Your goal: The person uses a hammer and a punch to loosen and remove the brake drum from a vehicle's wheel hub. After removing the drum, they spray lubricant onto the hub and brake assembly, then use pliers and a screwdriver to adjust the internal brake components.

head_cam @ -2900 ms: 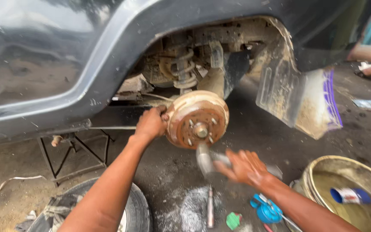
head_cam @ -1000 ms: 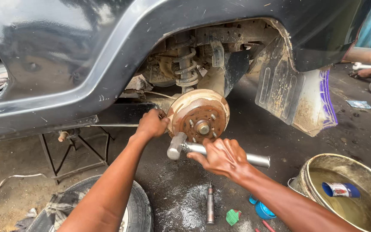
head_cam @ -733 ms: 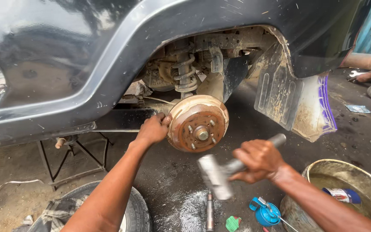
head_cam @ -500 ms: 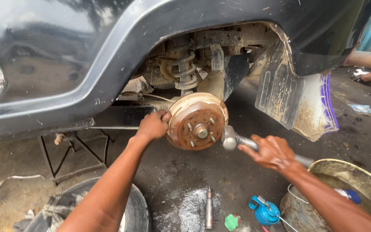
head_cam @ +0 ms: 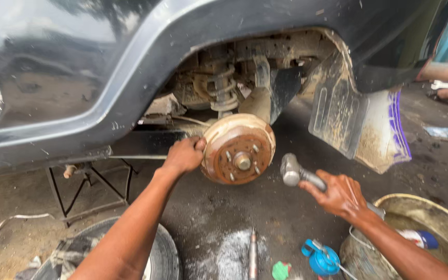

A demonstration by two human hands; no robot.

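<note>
The left hand (head_cam: 184,154) grips the rusty brake drum's (head_cam: 238,149) nine o'clock edge; the right hand (head_cam: 340,194), at its four o'clock, clasps a hammer (head_cam: 292,171).

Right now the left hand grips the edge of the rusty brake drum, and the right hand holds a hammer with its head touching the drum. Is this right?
Not quite. In the head view the hammer in the right hand is apart from the brake drum; its head hangs just to the right of it, not touching. The left hand does grip the drum's edge.
</note>
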